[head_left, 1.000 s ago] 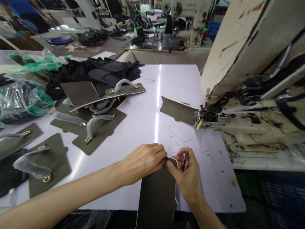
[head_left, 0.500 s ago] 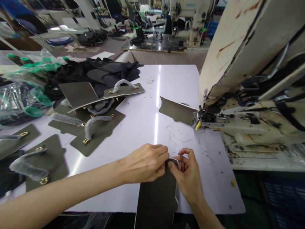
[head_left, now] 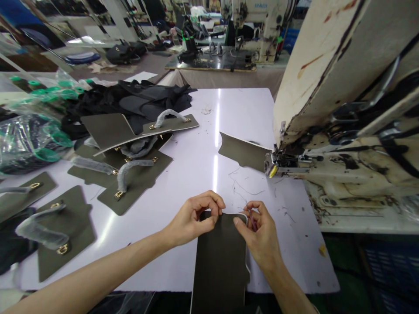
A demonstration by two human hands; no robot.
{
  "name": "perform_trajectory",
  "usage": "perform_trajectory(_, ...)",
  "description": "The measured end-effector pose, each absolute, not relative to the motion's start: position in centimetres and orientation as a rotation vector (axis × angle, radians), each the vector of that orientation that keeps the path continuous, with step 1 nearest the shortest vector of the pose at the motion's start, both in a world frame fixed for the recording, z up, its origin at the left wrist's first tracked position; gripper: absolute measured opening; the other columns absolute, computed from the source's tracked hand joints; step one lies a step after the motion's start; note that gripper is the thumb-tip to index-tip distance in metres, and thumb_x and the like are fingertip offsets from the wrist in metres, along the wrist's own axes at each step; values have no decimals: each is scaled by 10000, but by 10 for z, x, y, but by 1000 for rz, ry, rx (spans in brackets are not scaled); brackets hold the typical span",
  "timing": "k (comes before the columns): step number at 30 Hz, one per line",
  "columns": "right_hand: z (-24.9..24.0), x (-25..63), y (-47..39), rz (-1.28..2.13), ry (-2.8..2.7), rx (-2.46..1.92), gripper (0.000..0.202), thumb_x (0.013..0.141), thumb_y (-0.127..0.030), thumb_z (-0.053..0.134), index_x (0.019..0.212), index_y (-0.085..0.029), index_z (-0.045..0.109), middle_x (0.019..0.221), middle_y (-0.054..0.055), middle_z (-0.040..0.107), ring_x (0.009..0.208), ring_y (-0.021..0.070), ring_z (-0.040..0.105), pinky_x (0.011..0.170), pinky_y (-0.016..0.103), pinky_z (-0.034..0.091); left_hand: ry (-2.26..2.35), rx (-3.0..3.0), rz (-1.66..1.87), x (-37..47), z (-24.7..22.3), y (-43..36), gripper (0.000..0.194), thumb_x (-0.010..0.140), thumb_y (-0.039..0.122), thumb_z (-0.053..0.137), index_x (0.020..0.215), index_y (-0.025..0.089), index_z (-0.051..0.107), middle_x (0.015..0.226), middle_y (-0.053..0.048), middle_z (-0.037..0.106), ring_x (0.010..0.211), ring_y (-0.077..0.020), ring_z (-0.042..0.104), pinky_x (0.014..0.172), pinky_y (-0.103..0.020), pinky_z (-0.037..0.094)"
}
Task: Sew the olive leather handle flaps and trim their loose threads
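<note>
An olive-grey flat bag panel (head_left: 220, 266) with pale edges hangs over the table's front edge toward me. At its top left edge my left hand (head_left: 198, 218) has thumb and fingers pinched together on the panel. On the top right corner rests the thumb of my right hand (head_left: 260, 231). Tucked in that hand's curled fingers are small dark red thread snips (head_left: 253, 223), mostly hidden, with a thin tip pointing up. Loose dark threads (head_left: 244, 189) lie just beyond the hands.
A sewing machine (head_left: 343, 161) stands at the right, with another olive panel (head_left: 244, 152) near its needle area. Several panels with wrapped handles (head_left: 135, 174) and gold hardware lie left. Black cut pieces (head_left: 140, 98) and plastic-wrapped green-topped spools (head_left: 32, 135) are heaped behind them.
My left hand has moved left along the panel's top edge, uncovering more of it, and its fingers have turned to a looser pinch. The right hand stays near the corner with the snips.
</note>
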State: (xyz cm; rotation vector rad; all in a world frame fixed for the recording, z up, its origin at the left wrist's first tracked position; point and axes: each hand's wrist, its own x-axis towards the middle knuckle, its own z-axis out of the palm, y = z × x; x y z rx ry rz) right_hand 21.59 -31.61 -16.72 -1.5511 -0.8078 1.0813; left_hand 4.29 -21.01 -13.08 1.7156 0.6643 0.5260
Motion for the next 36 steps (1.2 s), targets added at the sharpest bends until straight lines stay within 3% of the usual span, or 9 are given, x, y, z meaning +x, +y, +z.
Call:
perform_trajectory(4,-156,228,-315,1005,-1063,-1537,177,853,-264,678,991,-230,573,903,2,638,776,145,613,702,252,512,666,1634,554,41,-134,-214,88,833,160,597,747,146,597,1026,-101,576,891,-160,585,779,-297,497)
perform_trajectory(8,-140,249,-310,792,-1563,-1489,255,898,-289,650,1151,-259,639,1078,55,646,952,200,624,806,315,517,675,1643,555,41,-130,-218,61,831,138,604,773,149,620,1045,-93,561,937,-165,578,804,-297,492)
perform_trajectory(14,-118,272,-292,545,-2139,-1429,270,915,-282,653,1183,-266,676,932,48,682,860,214,604,772,345,460,710,1578,542,46,-132,-219,98,846,173,601,752,147,609,1037,-91,571,911,-162,578,773,-295,489)
perform_trajectory(22,-109,274,-274,330,-2382,-1360,198,942,-299,620,1123,-269,694,864,29,681,796,195,561,698,331,364,728,1619,547,47,-128,-220,69,817,143,591,751,150,609,1083,-99,546,965,-176,547,710,-265,458)
perform_trajectory(25,-111,274,-272,314,-2406,-1337,200,960,-300,595,1132,-262,688,882,27,682,789,190,558,694,331,358,746,1596,554,49,-127,-220,75,816,146,591,747,147,619,1088,-97,534,948,-172,537,678,-256,440)
perform_trajectory(30,-111,273,-269,360,-2464,-1345,165,978,-322,571,1059,-255,698,876,23,682,814,189,569,718,331,368,736,1563,574,52,-128,-219,81,829,166,607,752,151,630,1094,-97,519,1068,-216,532,800,-316,465)
perform_trajectory(36,-109,272,-267,426,-2454,-1363,139,967,-310,587,953,-251,712,824,5,671,790,176,576,684,315,363,731,1540,573,51,-129,-222,122,847,204,609,738,153,622,1098,-102,508,1092,-229,531,788,-316,464)
